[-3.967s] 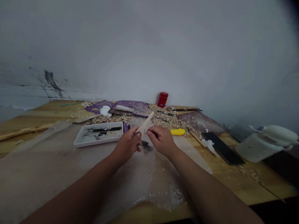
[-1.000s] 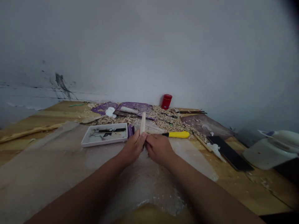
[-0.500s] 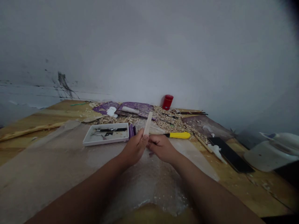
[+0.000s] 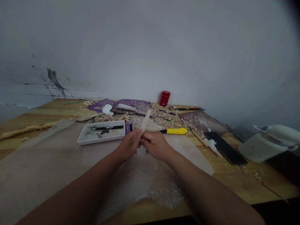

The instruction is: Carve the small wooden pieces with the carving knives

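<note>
The left hand (image 4: 128,144) has its fingers wrapped around the lower part of a pale wooden piece (image 4: 146,119), the thumb lying along its near side; the piece stands up out of the grip at a slant, its free end pointing away from the person and a little to the right, above the middle of the table (image 4: 37,114); the right hand (image 4: 156,145) is drawn in close against the left, just right of the piece, with its fingers curled inward; whether they grasp anything I cannot tell, as the hand itself hides what lies within.

Beneath both hands a translucent plastic sheet (image 4: 58,162) covers much of the near table; a shallow white tray (image 4: 100,139) rests at the sheet's far part, left of the hands, with a slim black tool (image 4: 109,127) inside; just beyond the right hand lies a yellow-handled tool (image 4: 177,131), its dark end toward the wooden piece; a broad scatter of wood shavings (image 4: 164,117) spreads behind, around purple sheets (image 4: 142,105); a red canister (image 4: 165,98) stands near the wall, slightly tilted in view; farther right are a black phone (image 4: 226,148), lying flat, and a white lidded pot (image 4: 259,147) near the table's right edge.
</note>
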A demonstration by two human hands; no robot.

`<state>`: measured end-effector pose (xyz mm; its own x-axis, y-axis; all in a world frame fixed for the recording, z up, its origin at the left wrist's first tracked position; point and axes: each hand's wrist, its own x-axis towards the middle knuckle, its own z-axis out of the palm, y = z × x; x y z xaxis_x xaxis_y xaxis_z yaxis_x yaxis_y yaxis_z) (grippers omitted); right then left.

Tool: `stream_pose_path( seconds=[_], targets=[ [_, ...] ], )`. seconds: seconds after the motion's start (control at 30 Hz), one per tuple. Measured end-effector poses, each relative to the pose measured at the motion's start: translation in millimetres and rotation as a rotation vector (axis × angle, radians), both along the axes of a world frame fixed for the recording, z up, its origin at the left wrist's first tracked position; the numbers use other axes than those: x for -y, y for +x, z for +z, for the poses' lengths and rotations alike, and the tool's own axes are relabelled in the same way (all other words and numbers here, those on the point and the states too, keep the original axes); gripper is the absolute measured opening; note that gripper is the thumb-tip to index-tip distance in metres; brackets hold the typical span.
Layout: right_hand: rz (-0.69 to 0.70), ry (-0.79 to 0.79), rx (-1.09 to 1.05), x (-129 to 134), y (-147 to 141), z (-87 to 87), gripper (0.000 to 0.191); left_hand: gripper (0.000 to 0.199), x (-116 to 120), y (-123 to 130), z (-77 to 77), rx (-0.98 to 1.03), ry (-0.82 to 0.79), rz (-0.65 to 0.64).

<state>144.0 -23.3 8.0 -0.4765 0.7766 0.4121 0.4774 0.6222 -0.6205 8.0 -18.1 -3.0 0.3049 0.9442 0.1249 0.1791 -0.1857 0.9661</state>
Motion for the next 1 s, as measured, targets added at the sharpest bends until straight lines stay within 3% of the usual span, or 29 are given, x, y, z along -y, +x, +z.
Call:
stream_pose_path(
  seconds=[0.1,0.2,0.43,0.6,0.77,1.0],
  targets=[
    [-0.051,0.007,-0.004,0.7,0.3,-1.1,0.016,0.043,-0.6,0.8,1.6,0.086,-0.116,-0.025],
    [-0.1,0.085,0.064,1.1,0.0,-2.3,0.016,0.042,-1.3,0.4,2.8,0.101,-0.129,-0.062],
    [-0.098,0.147,0.191,-0.1,1.9,-2.5,0.016,0.039,0.2,-0.5,2.6,0.036,-0.049,-0.08],
    [-0.023,0.162,0.174,0.0,6.8,1.0,0.018,0.039,-3.6,-1.5,0.9,0.155,-0.164,-0.064],
    [-0.19,0.251,0.117,-7.4,16.9,0.4,0.016,0.038,-4.0,-2.2,5.1,0.337,-0.318,-0.076],
    [-0.247,0.353,0.027,-15.6,20.1,-3.4,0.012,0.033,-2.3,-0.7,2.3,0.369,-0.292,-0.182]
  ],
)
